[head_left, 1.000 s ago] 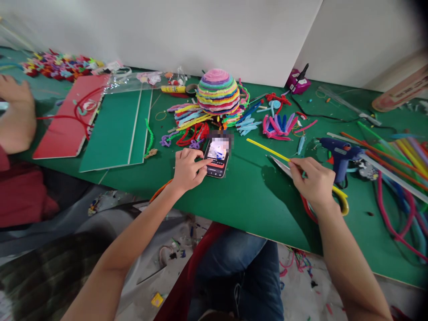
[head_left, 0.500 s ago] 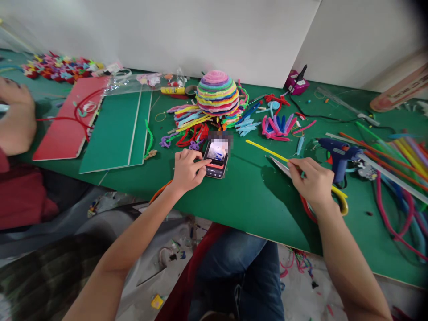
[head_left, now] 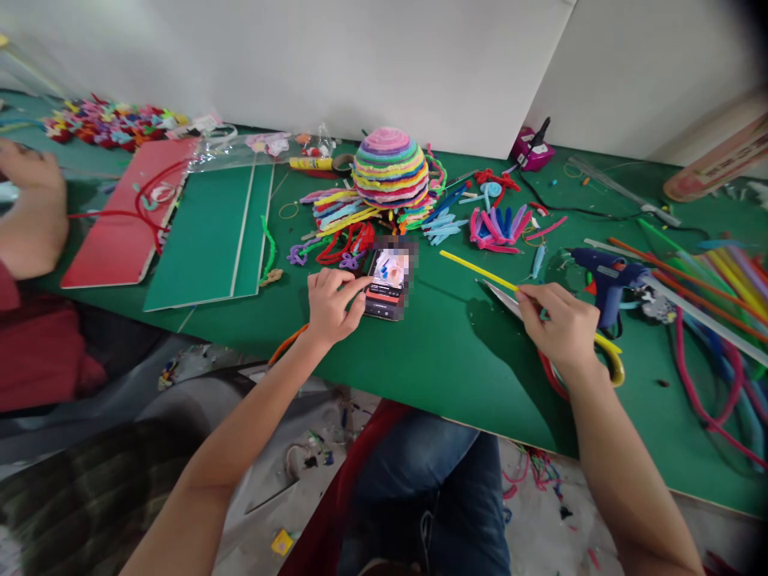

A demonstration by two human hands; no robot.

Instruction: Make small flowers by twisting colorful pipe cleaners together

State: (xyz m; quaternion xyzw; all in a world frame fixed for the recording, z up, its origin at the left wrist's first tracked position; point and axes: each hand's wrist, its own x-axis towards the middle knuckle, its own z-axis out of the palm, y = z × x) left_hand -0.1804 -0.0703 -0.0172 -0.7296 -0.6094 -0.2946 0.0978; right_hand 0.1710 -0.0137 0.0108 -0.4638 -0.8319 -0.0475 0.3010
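1. Head view: the left hand (head_left: 329,304) is loosely curled, holds nothing, and one finger touches the phone (head_left: 386,284) lying on the green table (head_left: 444,352).
2. The right hand (head_left: 564,328) is closed on a yellow stick (head_left: 480,270) and the scissors (head_left: 600,352).
3. Risk, I think: the scissor blade points toward the phone, so a careless sweep may scratch it.

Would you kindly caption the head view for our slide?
Left hand touches a phone; right hand holds scissors and a yellow stick.

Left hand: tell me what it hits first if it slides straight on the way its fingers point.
The left hand points right, so it likely meets the phone first; its fingertip already looks at the phone's edge.
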